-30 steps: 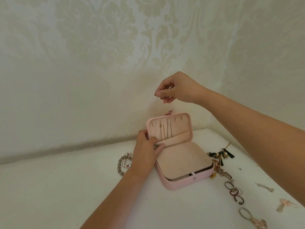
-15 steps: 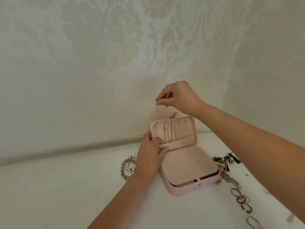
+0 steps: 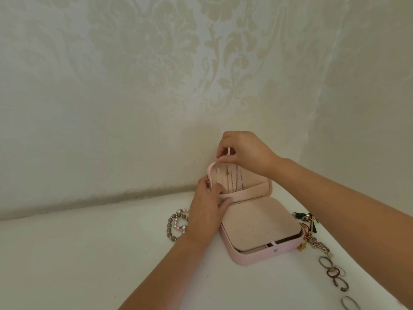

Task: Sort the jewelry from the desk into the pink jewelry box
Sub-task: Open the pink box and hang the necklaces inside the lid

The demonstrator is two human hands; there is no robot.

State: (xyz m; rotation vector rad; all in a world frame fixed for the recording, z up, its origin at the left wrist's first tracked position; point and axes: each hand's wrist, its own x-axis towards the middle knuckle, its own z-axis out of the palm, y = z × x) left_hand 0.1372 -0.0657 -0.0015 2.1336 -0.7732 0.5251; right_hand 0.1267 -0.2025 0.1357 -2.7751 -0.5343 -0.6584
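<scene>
The pink jewelry box (image 3: pixel 257 257) stands open on the white desk, its lid (image 3: pixel 267 186) upright against the wall. Several thin necklaces (image 3: pixel 234 180) hang inside the lid above a beige pocket band. My left hand (image 3: pixel 207 211) grips the lid's left edge, thumb on the band. My right hand (image 3: pixel 245 151) is at the lid's top edge, thumb and forefinger pinched on a fine chain that barely shows. The beige padded tray (image 3: pixel 259 222) in the base is bare.
A bead and pearl bracelet (image 3: pixel 175 222) lies left of the box, partly under my left wrist. To the right lie dark bow pieces (image 3: pixel 306 218), a gold chain piece (image 3: pixel 318 245) and several rings (image 3: pixel 333 272). Patterned walls meet in the corner behind the box.
My right hand has come down from well above the box to the lid's top edge, carrying the thin chain. My left hand has stayed on the lid. The view has shifted closer.
</scene>
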